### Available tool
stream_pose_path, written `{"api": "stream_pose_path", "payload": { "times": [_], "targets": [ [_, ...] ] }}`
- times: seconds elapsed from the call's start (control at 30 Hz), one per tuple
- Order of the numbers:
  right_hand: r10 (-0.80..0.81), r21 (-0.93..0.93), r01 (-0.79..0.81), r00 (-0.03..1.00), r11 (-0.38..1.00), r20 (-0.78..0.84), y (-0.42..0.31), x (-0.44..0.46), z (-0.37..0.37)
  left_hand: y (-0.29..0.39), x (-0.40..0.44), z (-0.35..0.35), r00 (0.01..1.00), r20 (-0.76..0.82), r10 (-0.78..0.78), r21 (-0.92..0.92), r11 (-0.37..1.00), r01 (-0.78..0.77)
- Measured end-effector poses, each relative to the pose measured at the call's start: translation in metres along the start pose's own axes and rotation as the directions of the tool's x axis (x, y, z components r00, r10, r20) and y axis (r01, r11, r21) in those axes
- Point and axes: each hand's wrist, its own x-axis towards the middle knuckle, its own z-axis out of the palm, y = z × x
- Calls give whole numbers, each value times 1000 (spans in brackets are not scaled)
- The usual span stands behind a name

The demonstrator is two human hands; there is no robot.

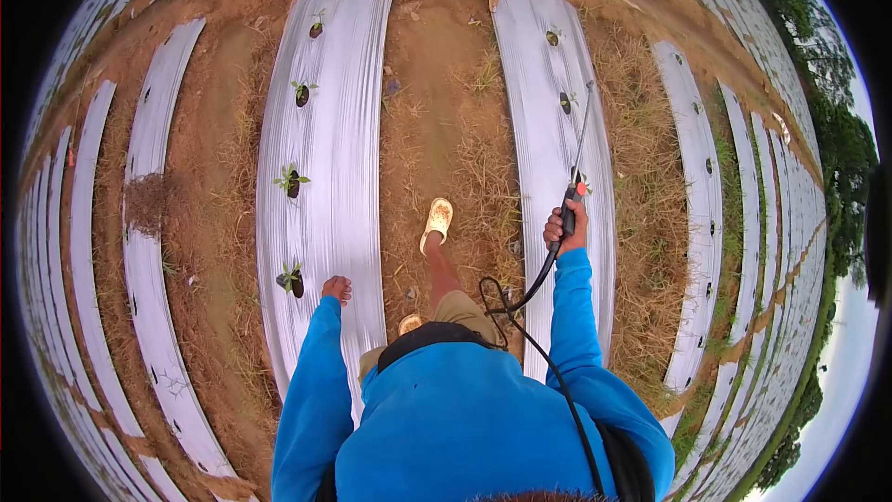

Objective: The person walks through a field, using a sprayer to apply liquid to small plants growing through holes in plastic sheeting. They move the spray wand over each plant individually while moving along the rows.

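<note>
My right hand is wrapped round the black handle of a sprayer wand with a red button near its grip. The thin metal lance points forward over the right-hand bed, its tip near a seedling. A black hose runs from the handle back toward my waist, with a loop beside it. Over the edge of the left bed hangs my left hand, its fingers curled in with nothing visible in them. The nearest seedling to that hand grows from a hole just to its left.
Silvery plastic film covers the left bed and right bed. Between them runs a dirt path with dry grass; my clog is on it. More covered rows lie on both sides, with trees at far right.
</note>
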Motion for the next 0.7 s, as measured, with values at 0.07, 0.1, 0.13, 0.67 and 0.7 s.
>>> {"api": "stream_pose_path", "payload": {
  "times": [0.07,0.1,0.13,0.67,0.7],
  "targets": [
    [10,18,-9,1000,1000,-15,-17,43,15,-21,16,-3,994,13,-112,-16,994,112],
    [-1,25,1,1000,1000,2,-28,66,22,-12,-2,4,988,-20,-154,-34,988,153],
    [-19,26,19,1000,999,24,-46,92,35,-14,2,7,972,-37,-231,-47,972,229],
    [34,-17,-33,993,999,116,-232,281,194,401,59,98,979,-68,191,-27,981,-193],
    [44,-13,-43,995,999,94,-240,289,203,416,69,106,975,-50,215,-14,976,-216]
  ]
}}
